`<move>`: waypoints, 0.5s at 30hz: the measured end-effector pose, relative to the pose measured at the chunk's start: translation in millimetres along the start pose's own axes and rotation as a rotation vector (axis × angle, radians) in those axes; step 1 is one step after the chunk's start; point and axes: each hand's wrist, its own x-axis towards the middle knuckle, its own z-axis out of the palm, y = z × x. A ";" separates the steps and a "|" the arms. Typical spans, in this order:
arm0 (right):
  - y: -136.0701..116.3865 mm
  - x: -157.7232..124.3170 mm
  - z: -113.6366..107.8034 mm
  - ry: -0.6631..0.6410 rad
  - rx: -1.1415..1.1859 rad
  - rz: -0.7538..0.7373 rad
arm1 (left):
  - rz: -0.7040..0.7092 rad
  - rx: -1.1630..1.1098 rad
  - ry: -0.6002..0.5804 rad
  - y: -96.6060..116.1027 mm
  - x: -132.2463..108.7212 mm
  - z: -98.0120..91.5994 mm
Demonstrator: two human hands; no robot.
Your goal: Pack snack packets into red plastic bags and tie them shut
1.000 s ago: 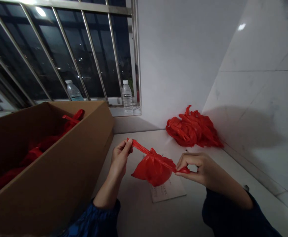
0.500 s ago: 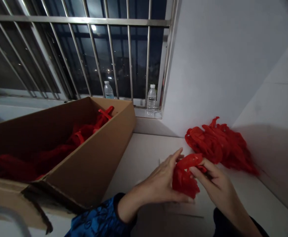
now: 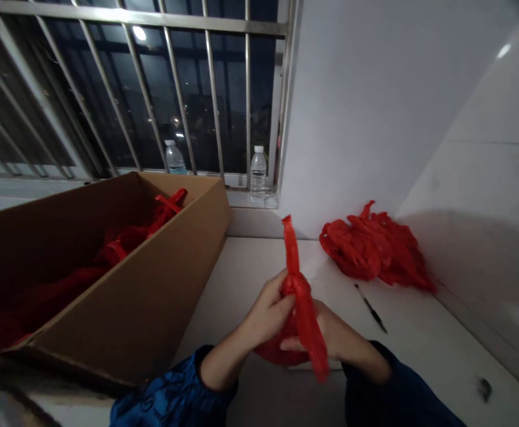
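Note:
A red plastic bag (image 3: 311, 332) is bunched between my two hands over the white surface, a knot at its middle. One twisted end stands upward from the knot, and a longer strip hangs down toward me. My left hand (image 3: 263, 314) is closed on the bag just left of the knot, thumb in front. On the other side my right hand (image 3: 330, 335) grips it from behind; the hanging strip hides part of its fingers. Red folds bulge out beneath both hands. A heap of red plastic bags (image 3: 375, 246) lies beyond, against the wall.
At left stands a long cardboard box (image 3: 165, 279) with red bags (image 3: 126, 246) inside. A black pen (image 3: 372, 309) lies right of my hands, with a small dark object (image 3: 484, 389) nearer me. Two plastic bottles, one clear bottle (image 3: 258, 172) among them, stand by the barred window.
The bag has gone from a crumpled loop to a knotted bundle with its ends stretched out. My hands have drawn closer together. The pen now shows, and the view has shifted right.

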 end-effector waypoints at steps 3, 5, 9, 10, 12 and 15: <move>12.4 6.6 3.4 0.038 0.009 0.048 | -0.041 -0.019 0.059 -3.1 4.8 0.6; 20.7 8.0 3.8 0.041 0.022 0.072 | -0.053 -0.004 0.065 -4.8 7.3 0.9; 31.8 8.8 4.5 0.029 0.031 0.066 | -0.074 -0.002 0.061 -6.5 9.1 2.6; 33.4 9.1 4.9 0.032 0.024 0.063 | -0.083 -0.006 0.061 -6.6 9.2 3.2; 35.7 9.8 5.9 0.038 0.013 0.056 | -0.095 -0.016 0.065 -6.6 9.2 4.1; 37.0 10.7 7.1 0.067 0.000 0.054 | -0.088 -0.026 0.060 -6.7 9.2 4.7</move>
